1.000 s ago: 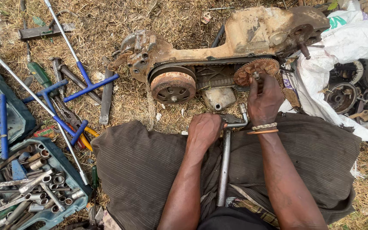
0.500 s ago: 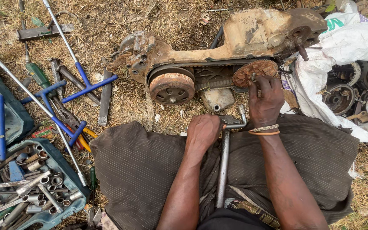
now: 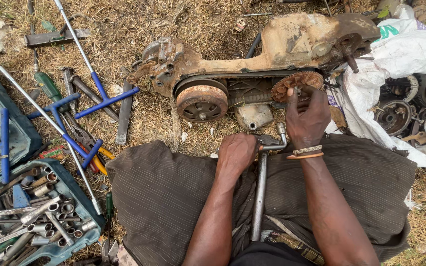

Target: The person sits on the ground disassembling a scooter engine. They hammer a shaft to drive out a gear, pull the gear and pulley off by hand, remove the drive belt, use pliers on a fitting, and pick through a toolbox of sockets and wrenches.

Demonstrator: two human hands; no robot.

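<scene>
— Where are we with the engine [image 3: 272, 54]?

— It lies on the grass, cover off, belt [image 3: 245, 79] and both pulleys bared but not yet removed. Our right hand [image 3: 305, 118] pinches something at the rusty front pulley [image 3: 297, 81], probably its nut.

— And our left hand [image 3: 236, 153]?

— Fingers closed around the bent wrench [image 3: 261, 187] across our lap.
</scene>
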